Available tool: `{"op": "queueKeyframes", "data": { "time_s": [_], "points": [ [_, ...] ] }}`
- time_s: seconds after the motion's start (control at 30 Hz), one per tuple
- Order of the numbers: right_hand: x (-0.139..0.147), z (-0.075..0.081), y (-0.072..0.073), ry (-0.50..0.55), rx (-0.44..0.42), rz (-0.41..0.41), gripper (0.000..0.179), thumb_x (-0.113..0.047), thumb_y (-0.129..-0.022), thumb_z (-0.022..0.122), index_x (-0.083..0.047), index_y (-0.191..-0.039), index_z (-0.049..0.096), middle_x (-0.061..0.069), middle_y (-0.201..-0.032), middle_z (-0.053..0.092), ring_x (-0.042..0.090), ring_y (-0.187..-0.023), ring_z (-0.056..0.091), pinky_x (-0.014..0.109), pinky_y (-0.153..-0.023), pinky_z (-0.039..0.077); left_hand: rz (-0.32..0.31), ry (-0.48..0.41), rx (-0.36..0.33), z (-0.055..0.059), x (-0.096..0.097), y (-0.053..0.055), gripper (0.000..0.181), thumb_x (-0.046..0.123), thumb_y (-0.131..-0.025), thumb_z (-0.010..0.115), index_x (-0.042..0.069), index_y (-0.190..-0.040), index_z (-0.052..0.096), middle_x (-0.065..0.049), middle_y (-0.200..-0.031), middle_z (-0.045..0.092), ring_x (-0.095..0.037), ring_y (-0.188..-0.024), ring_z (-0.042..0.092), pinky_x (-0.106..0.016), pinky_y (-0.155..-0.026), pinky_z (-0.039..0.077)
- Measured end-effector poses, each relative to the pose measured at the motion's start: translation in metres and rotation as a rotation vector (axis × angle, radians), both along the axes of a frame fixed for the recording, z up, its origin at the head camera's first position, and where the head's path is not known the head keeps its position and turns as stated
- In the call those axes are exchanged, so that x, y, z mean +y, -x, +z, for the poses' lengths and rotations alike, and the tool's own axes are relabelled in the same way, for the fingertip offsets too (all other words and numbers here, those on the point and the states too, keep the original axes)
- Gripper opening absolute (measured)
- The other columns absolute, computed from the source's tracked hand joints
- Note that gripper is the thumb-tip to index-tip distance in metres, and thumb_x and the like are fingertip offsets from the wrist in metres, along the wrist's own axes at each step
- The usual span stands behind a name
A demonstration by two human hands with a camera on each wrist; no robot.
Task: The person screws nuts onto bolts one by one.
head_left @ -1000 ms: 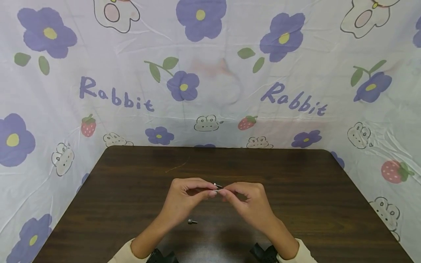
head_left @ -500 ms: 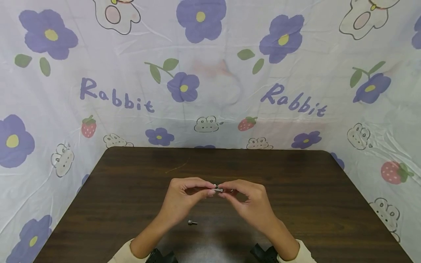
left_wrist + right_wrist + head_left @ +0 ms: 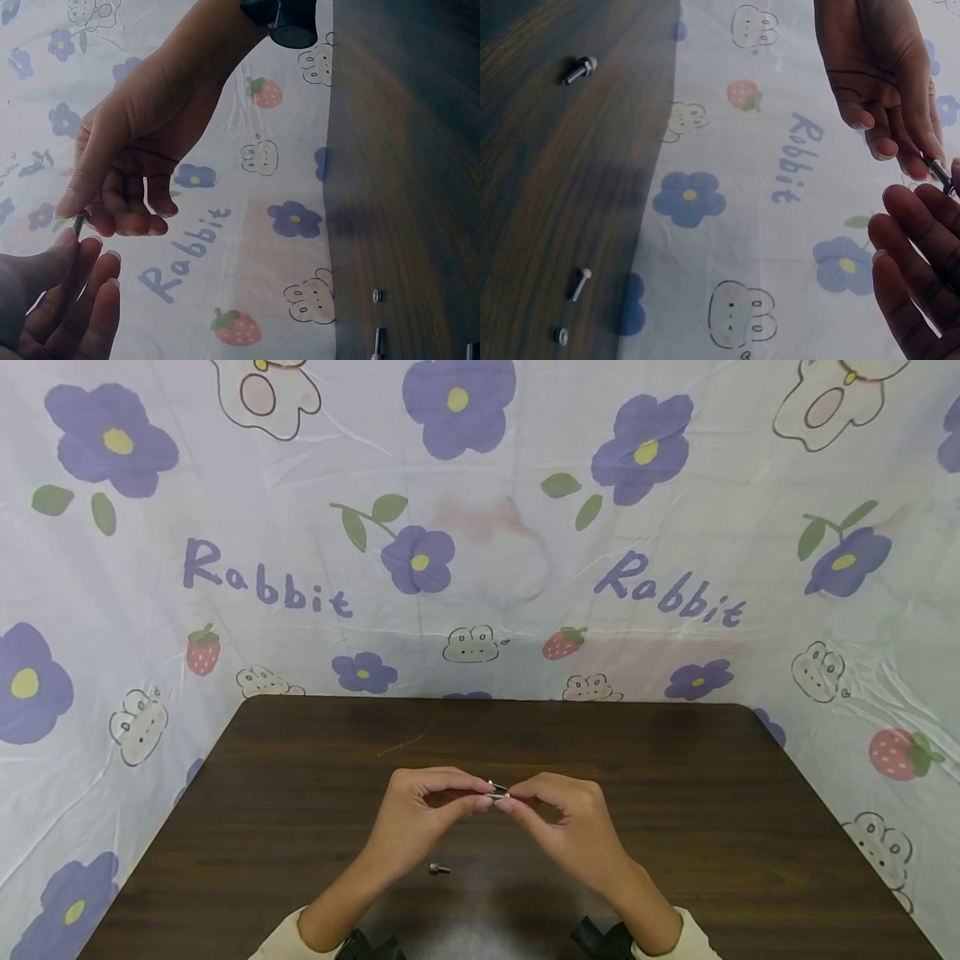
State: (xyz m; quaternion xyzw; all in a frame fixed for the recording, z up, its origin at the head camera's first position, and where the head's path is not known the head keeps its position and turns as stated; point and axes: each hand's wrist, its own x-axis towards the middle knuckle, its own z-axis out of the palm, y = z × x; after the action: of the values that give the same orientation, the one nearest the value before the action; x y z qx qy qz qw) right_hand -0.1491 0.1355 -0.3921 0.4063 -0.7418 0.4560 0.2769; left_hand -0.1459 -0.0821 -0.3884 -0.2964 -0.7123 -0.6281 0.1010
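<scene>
A small metal bolt (image 3: 498, 796) is held up between both hands over the table. My left hand (image 3: 423, 810) pinches one end of its shank between thumb and forefinger. From the other side, my right hand (image 3: 573, 818) pinches the opposite end with thumb and fingertip. In the right wrist view the bolt (image 3: 940, 174) shows a wider, dark part close to the right fingers (image 3: 930, 214); the fingertips hide its end. The left wrist view shows the bolt (image 3: 79, 225) bridging the two hands, the other fingers of both loosely bent.
A bolt with a nut on it (image 3: 439, 868) lies on the dark wooden table (image 3: 300, 827), nearer the body than the hands. A separate screw (image 3: 581, 283) and a small nut (image 3: 561, 336) also lie there. Behind the table hangs a printed cloth (image 3: 480, 593).
Half a second ago the right fingertips stood slightly apart, with the bolt's right end showing; they have closed on it again. The left hand has kept its grip, nearly still.
</scene>
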Motion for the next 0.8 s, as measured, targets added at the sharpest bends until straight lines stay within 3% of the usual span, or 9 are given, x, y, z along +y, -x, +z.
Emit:
{"op": "queueKeyframes", "data": {
  "time_s": [0.33,0.47,0.6,0.8],
  "points": [
    [0.001,0.0003,-0.0005,-0.008,-0.049,0.029,0.022,0.005,-0.089,0.073,-0.015,-0.081,0.077,-0.004,-0.076,0.073,0.008,-0.069,0.07,0.022,-0.065,0.058,-0.015,-0.009,0.003,0.0004,0.0014,0.0002,0.011,0.011,-0.088,0.08,0.004,-0.097,0.08,-0.002,-0.092,0.077,-0.017,-0.077,0.073,-0.034,-0.067,0.062],
    [0.0017,0.0016,-0.0006,-0.008,-0.071,0.012,0.013,0.0,-0.089,0.076,-0.011,-0.096,0.077,-0.001,-0.082,0.075,0.008,-0.071,0.07,0.023,-0.065,0.059,-0.016,-0.007,0.005,0.0012,0.001,0.0009,0.01,0.012,-0.088,0.08,0.008,-0.097,0.08,-0.001,-0.092,0.077,-0.017,-0.077,0.074,-0.034,-0.067,0.062],
    [0.0026,0.0016,0.0007,-0.01,-0.049,0.023,0.035,-0.005,-0.084,0.083,-0.006,-0.118,0.072,0.002,-0.09,0.076,0.01,-0.074,0.07,0.026,-0.065,0.059,-0.007,-0.002,0.007,0.0004,-0.0001,0.0021,0.009,0.012,-0.089,0.079,0.011,-0.098,0.081,0.0,-0.091,0.077,-0.017,-0.076,0.073,-0.035,-0.067,0.062],
    [0.0028,0.0002,0.0021,-0.015,0.018,0.055,0.042,0.004,-0.078,0.084,-0.001,-0.118,0.071,0.008,-0.096,0.076,0.015,-0.077,0.072,0.025,-0.067,0.06,0.006,0.007,-0.001,0.0004,-0.0011,0.0017,0.01,0.012,-0.089,0.079,0.013,-0.099,0.081,0.001,-0.091,0.077,-0.018,-0.076,0.072,-0.034,-0.067,0.062]
  ]
}}
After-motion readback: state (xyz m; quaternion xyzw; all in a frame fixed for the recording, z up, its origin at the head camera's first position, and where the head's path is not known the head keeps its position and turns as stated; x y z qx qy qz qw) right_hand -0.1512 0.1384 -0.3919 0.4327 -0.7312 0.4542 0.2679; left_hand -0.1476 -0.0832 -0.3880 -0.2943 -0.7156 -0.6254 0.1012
